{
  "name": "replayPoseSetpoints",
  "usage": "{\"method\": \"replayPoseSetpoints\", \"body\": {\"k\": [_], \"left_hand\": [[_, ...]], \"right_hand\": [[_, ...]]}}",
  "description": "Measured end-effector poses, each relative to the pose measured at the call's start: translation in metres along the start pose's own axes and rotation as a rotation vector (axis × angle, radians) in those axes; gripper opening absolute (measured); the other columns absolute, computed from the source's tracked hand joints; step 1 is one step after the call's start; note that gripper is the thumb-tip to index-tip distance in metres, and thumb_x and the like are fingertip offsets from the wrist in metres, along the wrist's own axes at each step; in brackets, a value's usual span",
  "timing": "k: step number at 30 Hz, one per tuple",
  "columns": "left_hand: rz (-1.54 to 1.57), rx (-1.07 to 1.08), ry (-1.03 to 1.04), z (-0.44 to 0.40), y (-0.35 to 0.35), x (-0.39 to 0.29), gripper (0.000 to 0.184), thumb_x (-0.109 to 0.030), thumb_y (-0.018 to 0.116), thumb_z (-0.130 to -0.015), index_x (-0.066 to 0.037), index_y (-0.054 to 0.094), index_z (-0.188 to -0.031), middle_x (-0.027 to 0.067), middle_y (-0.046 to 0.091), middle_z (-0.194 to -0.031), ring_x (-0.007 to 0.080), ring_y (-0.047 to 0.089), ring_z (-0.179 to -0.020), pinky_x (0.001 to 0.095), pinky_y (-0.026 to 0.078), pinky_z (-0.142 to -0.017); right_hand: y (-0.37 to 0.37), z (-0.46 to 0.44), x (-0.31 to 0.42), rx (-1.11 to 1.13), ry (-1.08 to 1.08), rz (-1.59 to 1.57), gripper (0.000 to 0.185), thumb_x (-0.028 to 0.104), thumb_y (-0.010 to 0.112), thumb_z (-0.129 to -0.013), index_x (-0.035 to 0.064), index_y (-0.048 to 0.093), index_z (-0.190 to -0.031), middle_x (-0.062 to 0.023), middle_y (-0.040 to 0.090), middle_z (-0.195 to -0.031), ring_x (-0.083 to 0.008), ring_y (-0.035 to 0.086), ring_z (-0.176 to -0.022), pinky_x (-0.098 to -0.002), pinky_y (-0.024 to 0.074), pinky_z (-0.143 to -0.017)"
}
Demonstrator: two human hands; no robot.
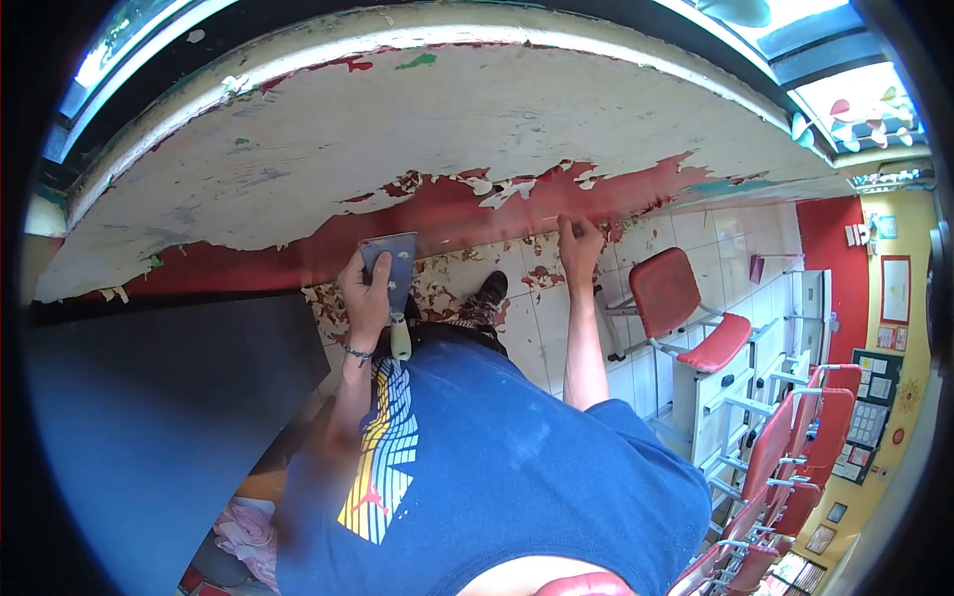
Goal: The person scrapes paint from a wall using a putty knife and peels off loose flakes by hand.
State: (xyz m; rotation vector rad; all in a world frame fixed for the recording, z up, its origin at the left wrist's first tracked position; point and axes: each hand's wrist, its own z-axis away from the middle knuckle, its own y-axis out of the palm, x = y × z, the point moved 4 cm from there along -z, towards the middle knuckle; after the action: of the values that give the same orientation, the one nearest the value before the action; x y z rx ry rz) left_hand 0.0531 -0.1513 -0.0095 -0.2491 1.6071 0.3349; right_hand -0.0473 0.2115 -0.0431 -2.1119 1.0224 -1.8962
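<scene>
My left hand (366,300) is closed around a putty knife (399,266), with the thumb pressed on its broad blade and the pale handle pointing down toward my shirt. The blade's end is close to the red lower part of the wall (348,241). My right hand (579,250) is closed in a pinch at the wall's red band; what its fingertips hold, if anything, is too small to make out. Above both hands, peeling whitish paint (417,129) ends in a ragged edge with curled flakes (497,189).
Paint chips (447,283) litter the tiled floor around my shoe (491,288). A red chair (666,291) stands to the right, with several stacked red chairs (770,447) behind. A dark panel (159,397) fills the left side. Windows (845,89) run above the wall.
</scene>
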Motion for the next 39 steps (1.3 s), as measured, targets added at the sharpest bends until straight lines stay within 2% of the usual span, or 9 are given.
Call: {"method": "replayPoseSetpoints", "body": {"k": [6,13,17,20,24,26,31,33,39], "left_hand": [[-0.161,0.090,0.046,-0.010,0.015,-0.023,0.021,-0.017,0.059,-0.095,0.004,0.064,-0.095,0.0047,0.065,-0.075,0.0081,0.057,-0.067,0.0260,0.047,-0.060],[0.133,0.259,-0.047,-0.026,0.089,-0.031,0.021,-0.017,0.065,-0.093,0.003,0.065,-0.097,0.0109,0.067,-0.081,0.0124,0.061,-0.068,0.0276,0.049,-0.063],[-0.398,0.225,0.380,-0.027,0.114,-0.071,0.018,-0.016,0.066,-0.089,0.002,0.064,-0.090,0.0180,0.064,-0.080,0.0341,0.064,-0.067,0.0376,0.050,-0.061],[-0.558,0.263,0.518,-0.029,0.131,-0.096,0.019,-0.019,0.064,-0.090,0.000,0.064,-0.091,0.0146,0.064,-0.080,0.0364,0.064,-0.070,0.0409,0.051,-0.061],[-0.805,0.338,0.466,-0.042,0.135,-0.099,0.023,-0.024,0.062,-0.091,-0.003,0.066,-0.097,0.0131,0.067,-0.085,0.0358,0.066,-0.074,0.0420,0.052,-0.062],[-0.902,0.309,0.468,-0.046,0.131,-0.100,0.027,-0.027,0.062,-0.091,-0.002,0.068,-0.099,0.0162,0.068,-0.090,0.0361,0.066,-0.078,0.0424,0.051,-0.067],[-1.031,0.396,0.442,-0.053,0.135,-0.098,0.029,-0.029,0.060,-0.093,-0.003,0.069,-0.100,0.0174,0.069,-0.093,0.0373,0.066,-0.079,0.0433,0.052,-0.067],[-1.102,0.415,0.493,-0.055,0.136,-0.090,0.030,-0.030,0.054,-0.096,-0.004,0.068,-0.099,0.0151,0.069,-0.090,0.0371,0.066,-0.076,0.0447,0.053,-0.068],[-1.020,0.592,0.387,-0.060,0.146,-0.080,0.038,-0.033,0.055,-0.096,0.001,0.069,-0.087,0.0203,0.066,-0.076,0.0401,0.064,-0.071,0.0454,0.049,-0.064]], "right_hand": [[0.012,0.037,-0.008,0.314,0.174,-0.028,0.033,0.028,0.067,-0.090,-0.0042,0.069,-0.081,-0.0082,0.065,-0.064,-0.0106,0.058,-0.051,-0.0276,0.0446,-0.044],[0.040,0.081,0.079,0.763,0.123,-0.530,0.035,0.029,0.054,-0.099,-0.0029,0.065,-0.108,-0.0036,0.067,-0.091,-0.0108,0.060,-0.086,-0.0262,0.0465,-0.076],[0.053,0.102,0.076,0.663,0.365,-0.786,0.040,0.033,0.044,-0.103,-0.0004,0.065,-0.107,-0.0015,0.065,-0.091,-0.0084,0.057,-0.083,-0.0275,0.0461,-0.076],[0.075,0.113,0.101,0.560,0.289,-0.852,0.044,0.036,0.039,-0.105,-0.0009,0.064,-0.106,-0.0026,0.065,-0.090,-0.0083,0.058,-0.082,-0.0275,0.0464,-0.074],[0.142,0.136,0.092,0.424,0.519,-1.030,0.038,0.026,0.039,-0.102,-0.0021,0.058,-0.119,-0.0113,0.064,-0.113,-0.0160,0.059,-0.104,-0.0287,0.0474,-0.087],[0.164,0.136,0.100,0.327,0.551,-1.244,0.047,0.036,0.033,-0.106,-0.0014,0.062,-0.108,-0.0050,0.066,-0.092,-0.0108,0.059,-0.082,-0.0269,0.0469,-0.072],[0.171,0.139,0.127,0.252,0.522,-1.284,0.034,0.026,0.043,-0.102,-0.0025,0.060,-0.109,-0.0082,0.068,-0.095,-0.0154,0.062,-0.088,-0.0308,0.0476,-0.073],[0.218,0.159,0.092,0.165,0.227,-0.672,0.024,0.018,0.048,-0.098,-0.0015,0.059,-0.104,-0.0116,0.068,-0.094,-0.0201,0.064,-0.087,-0.0331,0.0483,-0.073],[0.157,0.109,0.137,0.108,0.345,-1.080,0.020,0.017,0.046,-0.100,0.0014,0.057,-0.103,-0.0052,0.064,-0.091,-0.0121,0.060,-0.080,-0.0306,0.0483,-0.068]]}}
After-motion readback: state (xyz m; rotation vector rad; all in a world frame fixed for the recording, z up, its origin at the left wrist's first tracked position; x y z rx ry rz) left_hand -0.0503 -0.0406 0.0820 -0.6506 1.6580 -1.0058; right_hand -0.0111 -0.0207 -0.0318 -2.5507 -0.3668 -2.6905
